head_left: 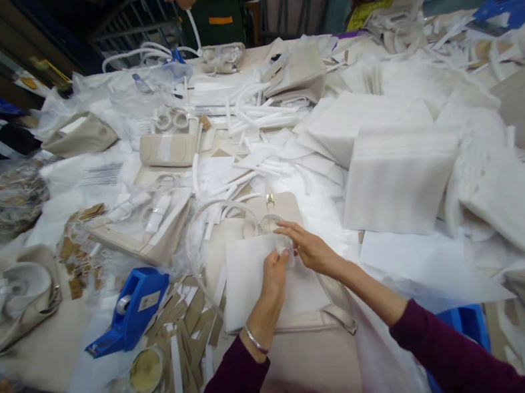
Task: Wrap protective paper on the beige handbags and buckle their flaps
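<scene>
Pinch grip, left hand [273, 279], thumb and fingers closed on a small, filmy, translucent wrapping [284, 243] above a white sheet [247, 280] laid over a beige bag [287, 205]; right hand [315, 251] alongside, fingertips at the wrapping's upper edge, whether closed on it cannot be told. Likely faults: slick film slipping or bunching should the pinch loosen, the sheet creasing or skewing under a wrist's drag, a white tube [191, 260] snagging. Materials: smooth leather-like panel, bright gold-toned clasp [270, 199], flat rectangular sheet, pliant rounded tube curving at left.
</scene>
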### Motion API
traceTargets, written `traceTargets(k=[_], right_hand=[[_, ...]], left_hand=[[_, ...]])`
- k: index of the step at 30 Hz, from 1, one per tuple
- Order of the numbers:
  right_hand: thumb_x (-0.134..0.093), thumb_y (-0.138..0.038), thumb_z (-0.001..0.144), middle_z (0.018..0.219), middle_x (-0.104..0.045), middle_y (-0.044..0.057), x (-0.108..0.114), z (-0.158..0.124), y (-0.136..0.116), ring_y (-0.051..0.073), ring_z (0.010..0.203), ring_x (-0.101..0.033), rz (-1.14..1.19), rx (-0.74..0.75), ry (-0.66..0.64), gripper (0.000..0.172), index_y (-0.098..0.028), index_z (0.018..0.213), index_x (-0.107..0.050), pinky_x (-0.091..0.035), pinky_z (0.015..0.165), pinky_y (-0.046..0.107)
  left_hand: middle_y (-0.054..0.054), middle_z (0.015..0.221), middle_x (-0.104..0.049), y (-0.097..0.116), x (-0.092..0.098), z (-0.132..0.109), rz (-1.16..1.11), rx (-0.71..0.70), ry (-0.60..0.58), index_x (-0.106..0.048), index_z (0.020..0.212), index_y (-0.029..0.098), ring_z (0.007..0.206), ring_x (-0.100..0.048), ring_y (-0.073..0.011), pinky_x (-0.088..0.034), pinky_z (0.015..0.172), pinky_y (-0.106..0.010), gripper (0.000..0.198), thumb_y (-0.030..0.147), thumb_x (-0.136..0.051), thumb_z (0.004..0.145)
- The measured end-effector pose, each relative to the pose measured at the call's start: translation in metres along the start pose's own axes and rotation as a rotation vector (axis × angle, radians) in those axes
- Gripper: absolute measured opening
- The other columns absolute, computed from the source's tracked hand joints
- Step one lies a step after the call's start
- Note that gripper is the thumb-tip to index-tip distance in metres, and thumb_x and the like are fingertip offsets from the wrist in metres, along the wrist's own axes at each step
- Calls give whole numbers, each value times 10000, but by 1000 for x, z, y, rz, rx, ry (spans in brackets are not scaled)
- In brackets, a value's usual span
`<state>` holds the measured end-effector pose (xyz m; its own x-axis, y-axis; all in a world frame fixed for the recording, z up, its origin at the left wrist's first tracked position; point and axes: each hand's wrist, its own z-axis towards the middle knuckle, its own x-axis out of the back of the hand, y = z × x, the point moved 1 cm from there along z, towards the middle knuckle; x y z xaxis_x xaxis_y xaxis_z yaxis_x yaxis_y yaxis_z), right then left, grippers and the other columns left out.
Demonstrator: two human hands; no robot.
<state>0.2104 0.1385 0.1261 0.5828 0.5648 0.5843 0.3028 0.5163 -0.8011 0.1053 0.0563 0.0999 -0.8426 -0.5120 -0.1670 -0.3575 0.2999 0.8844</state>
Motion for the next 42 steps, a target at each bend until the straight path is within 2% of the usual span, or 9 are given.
traceTargets(k=[3, 7, 15, 18, 21, 24, 30, 36, 42], right_hand=[[-489, 43, 599, 1043, -615, 25, 10, 30, 2, 188, 919, -557, -92, 158, -379, 518, -254, 1000, -628, -407, 739, 276], [-544, 22, 600, 818, -622, -5, 11, 53, 9, 140, 713, -556, -138, 221, -547, 322, -221, 785, -648, -335, 584, 228], [-481, -48, 722, 948, -621, 15, -4, 37, 22, 117, 709, -562, -1, 203, -385, 320, -217, 931, -655, -378, 623, 223], [-428, -35, 728, 1075, -606, 42, -3, 19, 33, 121, 785, -580, 16, -94, -76, 429, -211, 1079, -603, -417, 702, 236], [-485, -119, 766, 910, -641, 42, -3, -5, 44, 135, 754, -583, -79, -573, 167, 273, -168, 1011, -596, -429, 719, 255], [-586, -278, 780, 833, -662, 36, -13, -23, 43, 165, 790, -608, -152, -833, 33, 207, -178, 960, -602, -425, 715, 267], [-566, -498, 794, 948, -681, 114, -35, -21, 26, 257, 889, -638, -350, -1000, -107, 378, -174, 985, -606, -429, 692, 314], [-499, -372, 856, 980, -658, 132, -38, -21, 17, 236, 912, -634, -405, -950, -143, 247, -168, 935, -615, -422, 710, 298], [-593, -414, 774, 885, -647, 71, -38, -22, 11, 231, 821, -617, -330, -940, -134, 376, -230, 1094, -520, -395, 660, 294]], left_hand=[[-32, 702, -619, 4, 3, -1, 65, 5, -20, -619, 734, 134, 693, -509, -162, -368, 704, -282, 291, 421, -661, 711], [-38, 659, -614, 12, 10, -2, 134, 49, -79, -626, 764, 140, 650, -494, -155, -360, 662, -278, 307, 446, -611, 749], [-45, 743, -561, 1, 14, -3, -93, 217, -77, -599, 861, 138, 682, -517, -150, -414, 561, -261, 429, 539, -618, 710], [-20, 697, -528, -5, 13, -3, -118, 204, -30, -600, 850, 128, 622, -479, -111, -391, 553, -238, 400, 504, -626, 717], [-18, 704, -524, -7, 12, -2, -141, 191, -29, -596, 849, 118, 605, -458, -89, -356, 540, -217, 359, 460, -606, 742], [-16, 708, -518, -8, 11, -1, -153, 175, -31, -590, 850, 113, 604, -454, -85, -359, 548, -221, 336, 436, -586, 756], [-21, 716, -520, -8, 8, -1, -154, 158, -45, -589, 878, 112, 628, -467, -94, -365, 558, -224, 354, 445, -580, 761], [-20, 701, -519, -6, 10, -2, -115, 139, -61, -592, 868, 121, 635, -472, -102, -371, 564, -227, 365, 466, -596, 750], [-13, 694, -517, -7, 10, 0, -93, 109, -79, -585, 823, 135, 645, -482, -110, -378, 570, -232, 350, 477, -581, 752]])
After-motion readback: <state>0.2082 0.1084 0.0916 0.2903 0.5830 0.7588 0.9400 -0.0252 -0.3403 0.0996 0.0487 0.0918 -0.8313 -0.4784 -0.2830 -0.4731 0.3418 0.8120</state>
